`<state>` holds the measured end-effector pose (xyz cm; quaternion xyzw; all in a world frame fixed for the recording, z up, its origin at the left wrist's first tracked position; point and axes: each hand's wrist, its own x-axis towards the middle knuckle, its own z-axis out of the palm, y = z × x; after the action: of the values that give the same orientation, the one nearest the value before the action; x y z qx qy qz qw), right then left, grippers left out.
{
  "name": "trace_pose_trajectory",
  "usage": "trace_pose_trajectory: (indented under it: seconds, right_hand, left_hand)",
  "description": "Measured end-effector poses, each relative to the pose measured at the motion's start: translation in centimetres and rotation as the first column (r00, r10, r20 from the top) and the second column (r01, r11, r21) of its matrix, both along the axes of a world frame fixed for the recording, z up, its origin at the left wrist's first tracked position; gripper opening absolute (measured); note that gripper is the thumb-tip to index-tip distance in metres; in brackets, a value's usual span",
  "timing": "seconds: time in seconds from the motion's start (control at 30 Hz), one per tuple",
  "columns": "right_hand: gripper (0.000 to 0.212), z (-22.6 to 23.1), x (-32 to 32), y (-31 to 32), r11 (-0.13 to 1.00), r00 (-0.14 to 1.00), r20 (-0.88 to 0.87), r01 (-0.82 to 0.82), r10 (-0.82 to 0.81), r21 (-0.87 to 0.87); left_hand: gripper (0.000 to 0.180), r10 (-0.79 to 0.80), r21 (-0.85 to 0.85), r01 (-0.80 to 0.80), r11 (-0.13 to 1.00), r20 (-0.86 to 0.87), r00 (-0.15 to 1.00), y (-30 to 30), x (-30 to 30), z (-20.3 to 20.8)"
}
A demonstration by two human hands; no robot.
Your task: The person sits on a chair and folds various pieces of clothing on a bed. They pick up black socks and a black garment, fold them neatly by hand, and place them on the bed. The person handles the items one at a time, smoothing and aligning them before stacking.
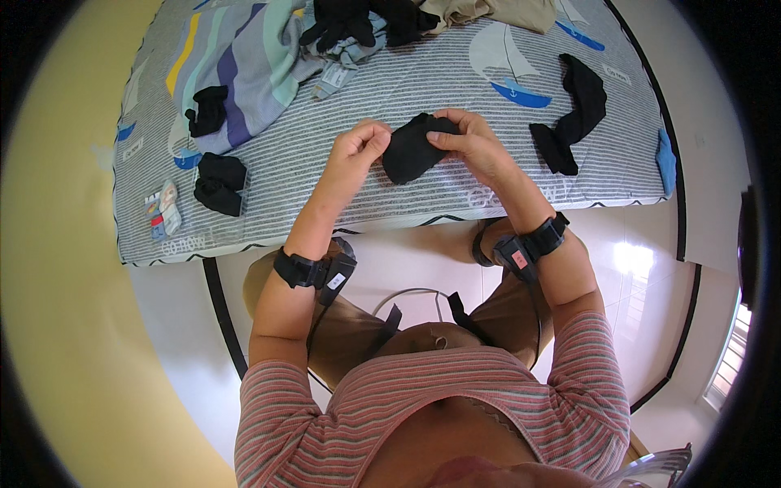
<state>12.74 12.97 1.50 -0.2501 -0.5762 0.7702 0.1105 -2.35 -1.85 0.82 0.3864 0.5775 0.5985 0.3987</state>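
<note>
Between my hands, above the near part of the bed, is a small black sock (415, 151), folded into a rounded bundle. My right hand (472, 143) grips its right side, thumb on top and fingers behind. At the bundle's left edge my left hand (359, 150) is closed in a pinch, thumb against the fingers. Two black bundles, apparently folded socks, lie to the left: a smaller one (207, 111) and a larger one (220, 184). Off to the right a long black sock (579, 110) lies loose and bent.
The striped bed cover (313, 199) has sailboat prints. A striped cloth (244, 69), black gloves (338, 24) and beige fabric (521, 11) sit along the far side. Small light-coloured socks (165, 210) lie near the left corner. A blue cloth (665, 163) is at the right edge.
</note>
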Motion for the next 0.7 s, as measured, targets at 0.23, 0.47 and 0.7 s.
trace_pose_trajectory:
  seconds: [0.23,0.47,0.7]
  right_hand:
    - [0.029,0.3,-1.0,-1.0,0.997,0.996,-0.050,0.071,-0.071,0.001]
    - [0.024,1.1,-2.5,-2.9,1.000,0.998,-0.059,0.031,-0.031,-0.001]
    - [0.026,2.6,-4.9,-4.9,0.966,0.960,-0.128,-0.238,0.250,0.102]
  left_hand:
    - [0.041,-0.092,-0.046,0.098,0.994,0.117,0.989,-1.1,-0.9,0.4]
    - [0.038,-0.022,-0.097,0.037,0.995,0.149,0.989,-1.3,-1.1,1.8]
    - [0.038,-0.060,-0.056,0.066,0.996,0.103,0.993,-5.4,-3.8,3.5]
